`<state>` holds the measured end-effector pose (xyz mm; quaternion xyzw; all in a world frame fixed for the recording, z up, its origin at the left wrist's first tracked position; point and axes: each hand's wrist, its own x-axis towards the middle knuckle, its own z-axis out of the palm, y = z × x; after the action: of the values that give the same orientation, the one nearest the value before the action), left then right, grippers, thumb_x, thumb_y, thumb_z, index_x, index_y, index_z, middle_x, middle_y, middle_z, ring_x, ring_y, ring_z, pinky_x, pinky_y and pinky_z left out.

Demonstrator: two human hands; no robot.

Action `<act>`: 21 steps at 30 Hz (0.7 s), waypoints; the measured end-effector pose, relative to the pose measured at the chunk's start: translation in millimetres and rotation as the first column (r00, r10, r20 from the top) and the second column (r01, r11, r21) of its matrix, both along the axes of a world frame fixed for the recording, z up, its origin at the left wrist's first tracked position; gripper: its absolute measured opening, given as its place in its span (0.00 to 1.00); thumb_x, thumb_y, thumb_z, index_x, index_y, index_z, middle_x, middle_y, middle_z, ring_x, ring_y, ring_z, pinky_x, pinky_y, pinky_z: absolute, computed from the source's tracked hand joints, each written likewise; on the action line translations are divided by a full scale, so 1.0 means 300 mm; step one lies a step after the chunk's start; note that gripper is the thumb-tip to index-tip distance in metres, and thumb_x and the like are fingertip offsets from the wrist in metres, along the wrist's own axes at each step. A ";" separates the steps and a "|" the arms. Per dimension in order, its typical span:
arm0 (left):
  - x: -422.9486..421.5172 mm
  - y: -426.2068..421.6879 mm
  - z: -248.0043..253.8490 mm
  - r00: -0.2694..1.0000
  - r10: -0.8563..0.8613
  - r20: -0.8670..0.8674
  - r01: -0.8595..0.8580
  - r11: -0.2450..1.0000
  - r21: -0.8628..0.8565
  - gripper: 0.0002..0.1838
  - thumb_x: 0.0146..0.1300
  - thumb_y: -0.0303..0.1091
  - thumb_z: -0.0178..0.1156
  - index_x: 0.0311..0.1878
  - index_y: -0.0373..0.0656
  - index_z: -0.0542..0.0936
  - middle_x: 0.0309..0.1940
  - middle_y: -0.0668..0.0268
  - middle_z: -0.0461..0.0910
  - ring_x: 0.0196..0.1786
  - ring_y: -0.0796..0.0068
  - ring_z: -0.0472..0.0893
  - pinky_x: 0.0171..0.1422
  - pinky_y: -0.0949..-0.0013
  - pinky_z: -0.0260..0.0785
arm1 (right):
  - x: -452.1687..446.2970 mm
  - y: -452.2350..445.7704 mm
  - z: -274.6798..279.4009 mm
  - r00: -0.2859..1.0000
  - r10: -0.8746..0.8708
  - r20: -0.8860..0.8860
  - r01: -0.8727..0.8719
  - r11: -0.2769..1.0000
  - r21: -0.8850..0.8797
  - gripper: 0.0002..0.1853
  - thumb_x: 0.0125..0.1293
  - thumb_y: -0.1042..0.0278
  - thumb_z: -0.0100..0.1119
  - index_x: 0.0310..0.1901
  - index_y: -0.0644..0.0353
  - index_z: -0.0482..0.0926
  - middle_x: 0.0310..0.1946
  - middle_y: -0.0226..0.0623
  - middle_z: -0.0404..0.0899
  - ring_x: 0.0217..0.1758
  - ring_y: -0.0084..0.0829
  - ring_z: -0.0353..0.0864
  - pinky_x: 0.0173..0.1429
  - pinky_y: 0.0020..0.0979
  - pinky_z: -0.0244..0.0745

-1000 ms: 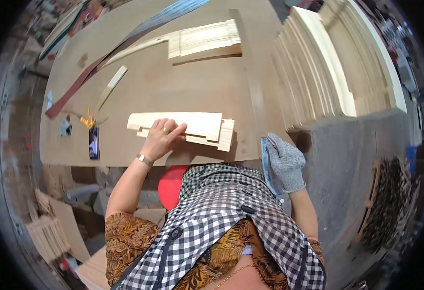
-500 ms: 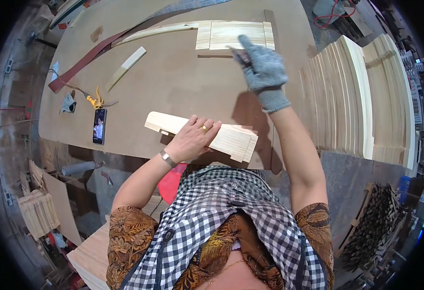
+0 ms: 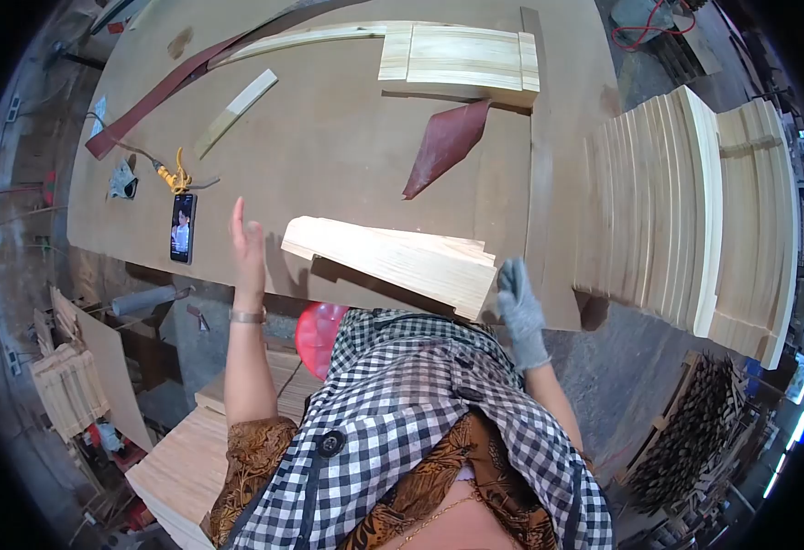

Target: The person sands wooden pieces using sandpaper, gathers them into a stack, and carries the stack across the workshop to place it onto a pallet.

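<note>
A stack of pale wooden boards lies slantwise along the table's near edge, in front of my body. Off its left end, my left hand is bare and raised edge-on, fingers stretched out, holding nothing. My right hand, in a grey glove, is beside the stack's right end with fingers extended; whether it touches the wood I cannot tell. A dark red piece of sandpaper rests on the table beyond the boards. Farther back is a pale wooden panel assembly.
A long row of stacked wooden pieces stands at the right. On the left of the table are a phone, a yellow-wrapped cord, a glove, a wood strip and a long red-brown belt.
My left hand has let go of the boards and moved left. My right hand has come down from the far panel to the boards' right end; the sandpaper now lies on the table.
</note>
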<state>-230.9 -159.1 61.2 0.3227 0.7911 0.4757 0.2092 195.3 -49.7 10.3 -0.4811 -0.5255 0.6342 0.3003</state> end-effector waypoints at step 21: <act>0.042 0.033 -0.004 0.436 -0.200 0.877 0.350 0.936 0.039 0.45 0.65 0.61 0.58 0.76 0.44 0.57 0.70 0.57 0.65 0.73 0.62 0.64 0.77 0.58 0.53 | -0.160 0.075 0.161 0.965 -0.104 -0.240 -0.065 0.791 -0.608 0.37 0.69 0.48 0.59 0.72 0.60 0.60 0.67 0.40 0.69 0.68 0.35 0.70 0.71 0.35 0.67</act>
<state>-218.4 -149.2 60.0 0.1456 0.5449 0.4717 0.6777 147.2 -27.2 58.7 -0.4699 -0.2434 0.8241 0.2019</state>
